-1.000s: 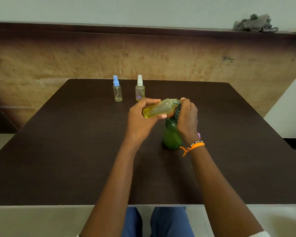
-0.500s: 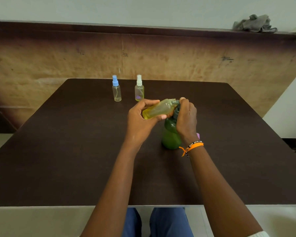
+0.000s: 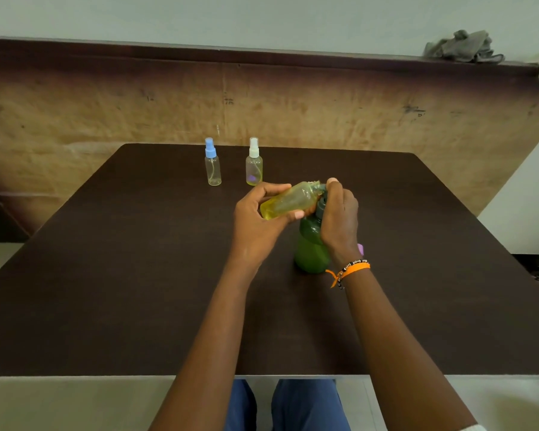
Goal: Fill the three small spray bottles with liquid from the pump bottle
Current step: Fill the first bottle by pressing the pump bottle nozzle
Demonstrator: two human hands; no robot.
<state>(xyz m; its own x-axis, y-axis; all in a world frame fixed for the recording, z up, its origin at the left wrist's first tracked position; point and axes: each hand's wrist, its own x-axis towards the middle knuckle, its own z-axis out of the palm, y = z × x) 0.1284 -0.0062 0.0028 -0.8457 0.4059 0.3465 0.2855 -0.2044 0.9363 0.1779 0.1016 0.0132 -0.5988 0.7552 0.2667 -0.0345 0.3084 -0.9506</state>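
My left hand (image 3: 255, 225) grips an uncapped small clear bottle (image 3: 288, 200), tilted almost flat, with yellow liquid pooled at its lower left end. Its open neck meets the spout of the green pump bottle (image 3: 310, 247), which stands on the dark table (image 3: 106, 275). My right hand (image 3: 338, 222) is closed over the pump head, hiding most of it. A blue-capped spray bottle (image 3: 212, 163) stands upright at the back and looks nearly empty. Beside it on the right, a white-capped spray bottle (image 3: 254, 163) holds yellowish liquid.
A small purple object (image 3: 360, 248) peeks out behind my right wrist, mostly hidden. A brown panel wall rises behind the table, with grey cloth (image 3: 462, 46) on its ledge at top right. My knees show below the table's near edge.
Nothing has visibly changed in the hands or bottles; only the view shifted slightly.
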